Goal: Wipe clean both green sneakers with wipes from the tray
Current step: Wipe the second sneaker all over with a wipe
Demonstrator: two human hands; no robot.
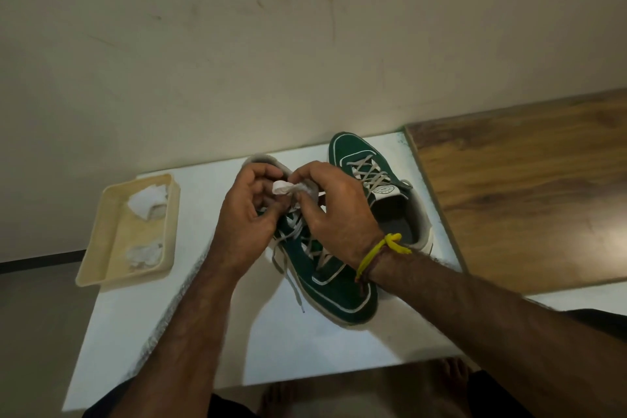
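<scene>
At the far left of the small white table (190,332) sits a shallow cream plastic tray (101,268), its near corner hanging just over the table's left edge. Inside it lie two crumpled white wipes, one at the far end (147,205) and one nearer me (144,254). To the right of the tray, my left hand (244,214) hovers over the near green suede sneaker with grey laces (325,282), which lies with its toe pointing toward me and its heel hidden behind my hands. My fingers curl inward, and thumb and forefinger pinch one end of a small twisted white wipe (288,187). My right hand (334,214), a yellow thread band (380,253) tied at its wrist, meets the left from the other side; its fingertips pinch the opposite end of that same wipe, so the wipe is held between both hands just above the shoe's laces. My right forearm crosses over the sneaker's toe. Just beyond and right stands the second green sneaker (373,180), toe pointing away, near the table's right edge. Past it runs a brown wooden surface (526,197).
</scene>
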